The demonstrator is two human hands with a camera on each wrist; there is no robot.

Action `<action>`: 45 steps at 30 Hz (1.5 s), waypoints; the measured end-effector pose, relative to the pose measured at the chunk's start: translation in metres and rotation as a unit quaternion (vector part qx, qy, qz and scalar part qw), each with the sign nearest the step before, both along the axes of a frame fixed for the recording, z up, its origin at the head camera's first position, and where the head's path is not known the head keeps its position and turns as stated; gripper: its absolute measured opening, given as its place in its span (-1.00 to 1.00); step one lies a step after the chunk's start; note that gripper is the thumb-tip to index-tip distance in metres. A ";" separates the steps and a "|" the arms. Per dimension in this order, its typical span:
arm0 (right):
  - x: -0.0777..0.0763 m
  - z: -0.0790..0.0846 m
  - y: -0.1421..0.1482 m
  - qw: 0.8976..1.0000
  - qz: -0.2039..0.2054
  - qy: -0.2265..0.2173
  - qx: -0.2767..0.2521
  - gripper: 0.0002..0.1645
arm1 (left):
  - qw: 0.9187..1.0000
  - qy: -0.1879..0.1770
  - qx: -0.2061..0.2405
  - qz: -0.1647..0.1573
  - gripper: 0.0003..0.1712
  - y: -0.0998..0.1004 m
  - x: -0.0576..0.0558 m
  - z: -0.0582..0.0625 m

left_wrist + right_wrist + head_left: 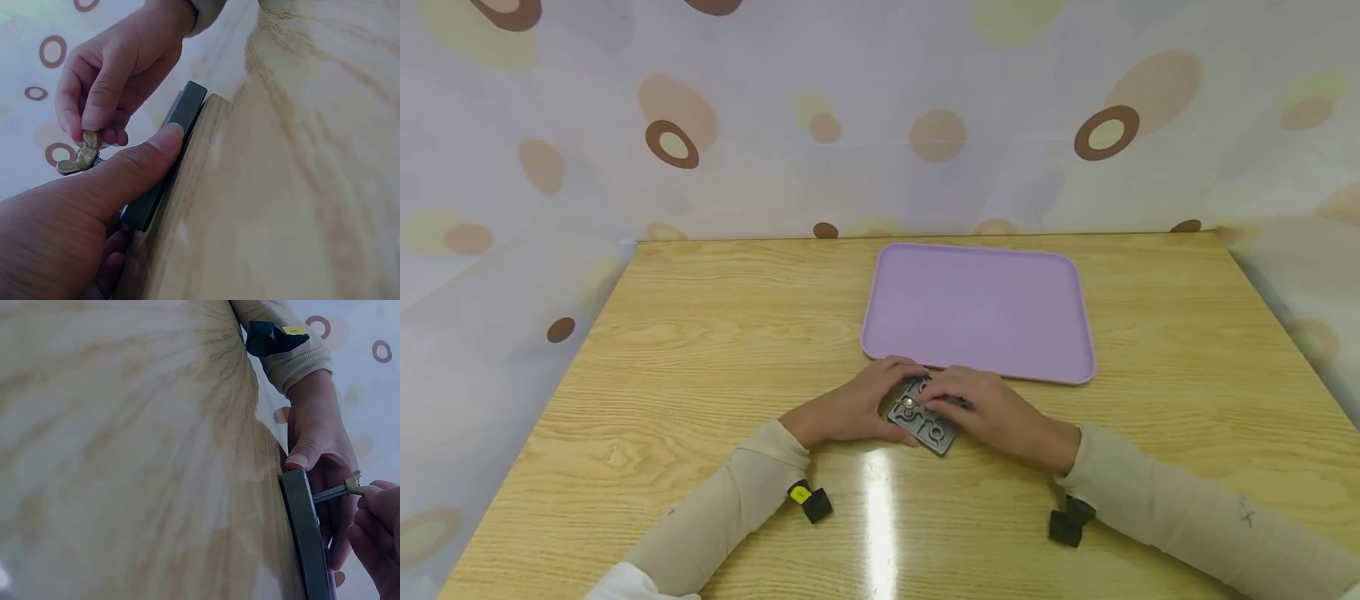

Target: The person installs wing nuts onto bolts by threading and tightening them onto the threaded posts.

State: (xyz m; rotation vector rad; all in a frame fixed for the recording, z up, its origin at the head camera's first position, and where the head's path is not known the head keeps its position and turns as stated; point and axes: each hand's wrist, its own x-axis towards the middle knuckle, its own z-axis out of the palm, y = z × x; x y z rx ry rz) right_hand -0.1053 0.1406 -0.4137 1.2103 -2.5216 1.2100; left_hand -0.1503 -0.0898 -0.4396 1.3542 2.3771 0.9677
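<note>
A small dark grey metal plate [942, 439] with raised loops and grooves lies on the table, in front of the tray. My left hand [861, 407] grips it by the edges, the thumb along the near side, as the left wrist view shows. A brass-coloured wing screw [81, 162] stands up from the plate's face. In the right wrist view, its threaded shank [330, 493] shows between the plate and the wings. My right hand [1000, 410] pinches one wing between thumb and fingertip, with the other fingers curled in.
Just behind the hands, a purple tray [977, 312] rests on the wooden table [700, 350]. A spotted curtain [880, 125] surrounds the table's back and sides. Black wrist cameras hang under both sleeves, close to the tabletop.
</note>
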 end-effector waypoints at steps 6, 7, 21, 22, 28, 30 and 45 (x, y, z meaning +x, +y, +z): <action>0.002 0.001 -0.002 1.000 0.005 0.000 -0.013 -0.75 | 1.000 0.001 -0.003 0.000 0.02 0.001 0.001 -0.002; 0.003 0.001 -0.002 1.000 0.004 -0.002 -0.016 -0.75 | 1.000 0.000 -0.001 0.000 0.02 0.001 0.001 -0.002; 0.001 -0.004 -0.008 1.000 0.009 -0.015 0.003 -0.52 | 1.000 -0.011 -0.010 0.000 -0.01 -0.001 0.004 0.002; 0.001 -0.004 -0.008 1.000 0.009 -0.014 0.006 -0.51 | 1.000 -0.013 -0.012 0.000 -0.02 -0.001 0.005 0.003; 0.004 -0.001 -0.010 1.000 0.000 -0.011 0.020 -0.52 | 1.000 -0.019 -0.016 -0.002 -0.03 0.002 0.006 0.005; 0.004 0.000 -0.009 1.000 -0.003 -0.012 0.019 -0.53 | 1.000 -0.018 -0.016 -0.004 -0.02 0.002 0.006 0.004; 0.004 0.000 -0.002 0.999 -0.019 -0.030 0.007 -0.70 | 1.000 -0.016 -0.004 0.001 0.00 0.002 0.006 0.004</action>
